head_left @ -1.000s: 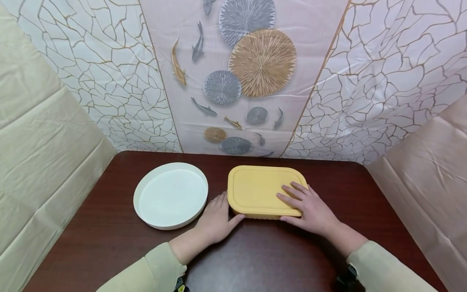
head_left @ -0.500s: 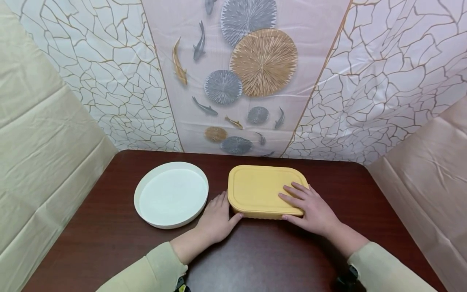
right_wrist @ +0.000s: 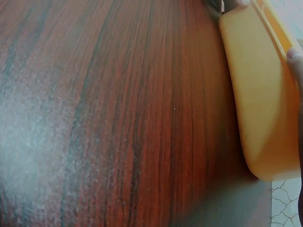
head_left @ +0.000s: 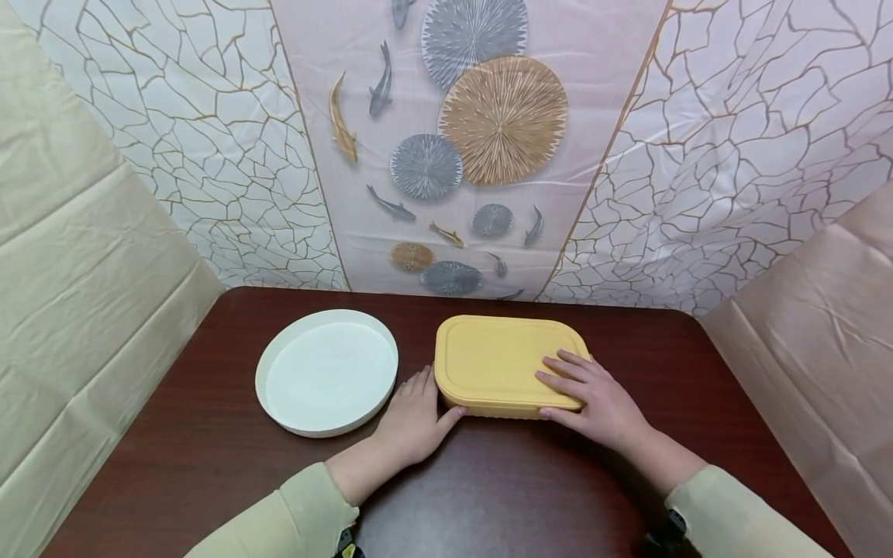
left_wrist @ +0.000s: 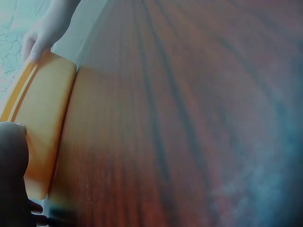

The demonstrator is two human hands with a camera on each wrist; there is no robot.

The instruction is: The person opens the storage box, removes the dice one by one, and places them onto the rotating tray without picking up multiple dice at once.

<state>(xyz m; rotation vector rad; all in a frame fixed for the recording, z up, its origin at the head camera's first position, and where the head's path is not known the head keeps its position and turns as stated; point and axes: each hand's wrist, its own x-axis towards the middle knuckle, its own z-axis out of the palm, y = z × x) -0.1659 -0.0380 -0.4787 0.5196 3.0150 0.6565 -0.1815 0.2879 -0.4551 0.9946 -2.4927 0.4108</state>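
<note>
Shiny dark-brown wooden table (head_left: 516, 496) and pale patterned cloth walls (head_left: 698, 155) fill the head view, where the left hand (head_left: 412, 418) lies straight-fingered against the left side of a yellow, rounded, plastic-looking box (head_left: 498, 413), near a round white dish (head_left: 326, 376) it could bump, and the right hand (head_left: 600, 403) rests spread on the yellow lid (head_left: 488, 356), neither gripping. From the left wrist, the left thumb (left_wrist: 14, 142) touches the front; pushing hard could slide the box. From the right wrist, the right thumb (right_wrist: 294, 56) sits by the lid's edge, so pushing up might pop it.
</note>
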